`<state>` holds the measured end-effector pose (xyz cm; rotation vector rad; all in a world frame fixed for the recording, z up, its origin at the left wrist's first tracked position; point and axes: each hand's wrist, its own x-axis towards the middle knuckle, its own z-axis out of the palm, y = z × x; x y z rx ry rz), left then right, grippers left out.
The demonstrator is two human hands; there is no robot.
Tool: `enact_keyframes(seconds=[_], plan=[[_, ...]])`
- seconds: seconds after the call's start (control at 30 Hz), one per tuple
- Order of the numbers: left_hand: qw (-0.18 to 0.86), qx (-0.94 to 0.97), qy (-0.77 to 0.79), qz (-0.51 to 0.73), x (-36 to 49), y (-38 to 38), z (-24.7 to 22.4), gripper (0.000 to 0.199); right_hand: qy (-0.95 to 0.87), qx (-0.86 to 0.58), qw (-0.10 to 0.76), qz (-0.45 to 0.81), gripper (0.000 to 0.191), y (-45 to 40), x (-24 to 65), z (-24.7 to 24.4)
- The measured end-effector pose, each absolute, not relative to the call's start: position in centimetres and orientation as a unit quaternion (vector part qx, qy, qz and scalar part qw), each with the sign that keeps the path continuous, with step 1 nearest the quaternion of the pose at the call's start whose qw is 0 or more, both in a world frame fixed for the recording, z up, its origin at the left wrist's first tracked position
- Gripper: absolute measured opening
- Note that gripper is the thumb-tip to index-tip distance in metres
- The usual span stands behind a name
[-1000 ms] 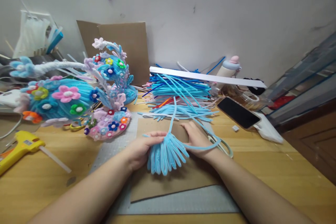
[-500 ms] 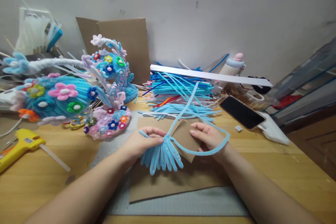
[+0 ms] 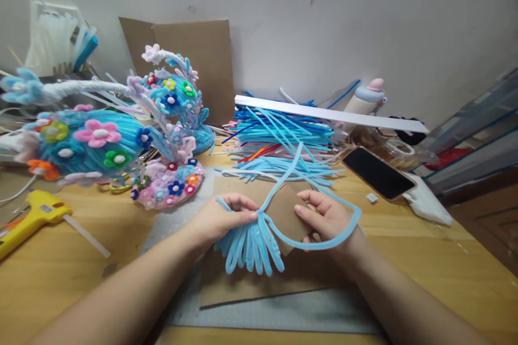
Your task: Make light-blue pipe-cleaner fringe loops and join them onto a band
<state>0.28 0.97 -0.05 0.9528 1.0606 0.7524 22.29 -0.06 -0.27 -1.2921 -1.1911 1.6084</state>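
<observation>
My left hand [image 3: 230, 218] is closed, pinching a bundle of light blue pipe cleaners [image 3: 251, 250] at its gathered top. The bundle fans downward in several loops. From the pinched point one long strand [image 3: 279, 178] rises away from me, and another bends in a wide curve [image 3: 324, 243] across my right hand [image 3: 324, 218]. Thumb and fingers of that hand grip the right edge of a small cardboard piece [image 3: 285, 207]. Beneath both hands lies a larger cardboard sheet [image 3: 243, 294] on a grey cutting mat [image 3: 291, 315].
Behind my hands, blue pipe cleaners [image 3: 283, 132] are stacked under a white strip [image 3: 332, 115]. To the left stand flower-covered lamp-like crafts [image 3: 101, 129] and a yellow glue gun [image 3: 44, 210]. A phone [image 3: 378, 172] and a bottle [image 3: 364, 99] are on the right.
The view has shifted slightly. The strand's upper end has dipped towards me, and the small cardboard piece has turned a little. Both grips stay the same.
</observation>
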Motion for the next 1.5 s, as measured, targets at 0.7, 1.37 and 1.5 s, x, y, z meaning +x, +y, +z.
enact_keyframes(seconds=[0.7,1.37,1.5], plan=[[0.639,0.573,0.476,0.191,-0.5,0.6,0.2,0.02,-0.472,-0.456,0.277,0.702,0.034,-0.2,22.0,-1.9],[0.625,0.599,0.464,0.187,-0.1,0.1,0.3,0.018,-0.663,-0.426,0.196,0.584,0.025,-0.5,21.9,-0.3],[0.626,0.595,0.466,0.192,-0.1,0.1,0.2,0.017,-0.625,-0.427,0.249,0.604,0.027,-0.9,20.8,-0.8]])
